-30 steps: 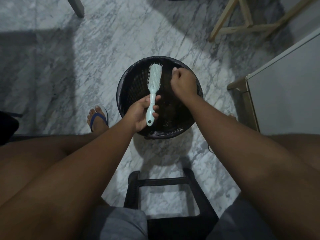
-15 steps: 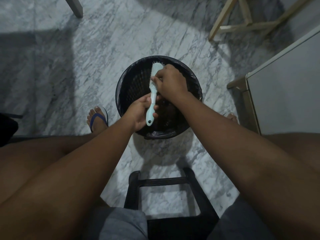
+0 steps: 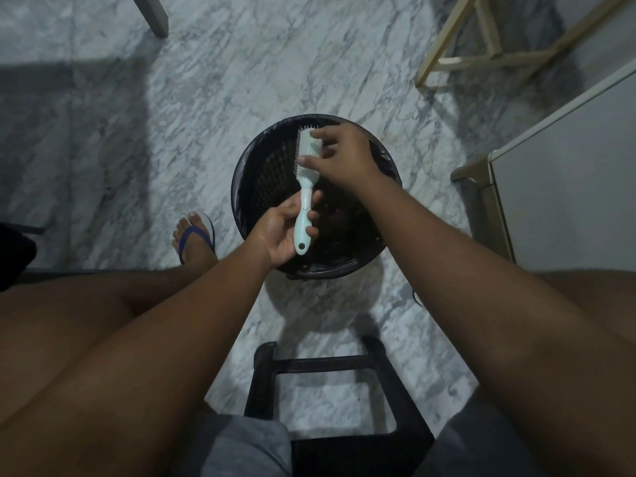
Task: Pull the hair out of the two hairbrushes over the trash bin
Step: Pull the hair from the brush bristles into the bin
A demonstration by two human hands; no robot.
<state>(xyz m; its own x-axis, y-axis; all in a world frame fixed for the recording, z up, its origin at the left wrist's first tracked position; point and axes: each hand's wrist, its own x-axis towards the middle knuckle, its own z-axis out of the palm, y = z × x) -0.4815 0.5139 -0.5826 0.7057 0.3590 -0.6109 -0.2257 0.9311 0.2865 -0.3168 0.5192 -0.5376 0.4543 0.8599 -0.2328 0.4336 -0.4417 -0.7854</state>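
Hairbrush job, seen from the head cam looking down past both bare forearms. L hand (image 3: 280,232) grips the handle of a pale mint plastic hairbrush (image 3: 305,192). Its fingers are curled round the handle's lower part, thumb on the left side, & the butt end w/ a dark hole sticks out below the palm. Brush runs roughly straight up the frame, head pointing away from the person, bristles showing along its left edge.

R hand (image 3: 344,156) sits over the brush head from the right. Thumb & forefinger are stretched out & spread apart, tips at the near & far ends of the head, other fingers loosely bent behind. They aren't closed round anything I can make out. Can't tell if any hair is btwn the fingertips, too dim & small.

Brush is held in the air directly over a round black plastic trash bin (image 3: 256,173) w/ lattice walls & a black bag liner. Bin stands on the grey-white marble floor (image 3: 206,98). Dark stuff at the bin bottom, can't tell what.

Person is seated, bare knees either side, grey shorts (image 3: 241,442) at the bottom edge. Foot in a blue-strapped flip-flop (image 3: 194,239) just left of the bin. Black stool frame (image 3: 320,361) btwn the legs, on the near side of the bin. Pale wooden frame (image 3: 481,60) top right, white cabinet (image 3: 568,173) at the right edge, grey furniture leg (image 3: 153,15) top left.
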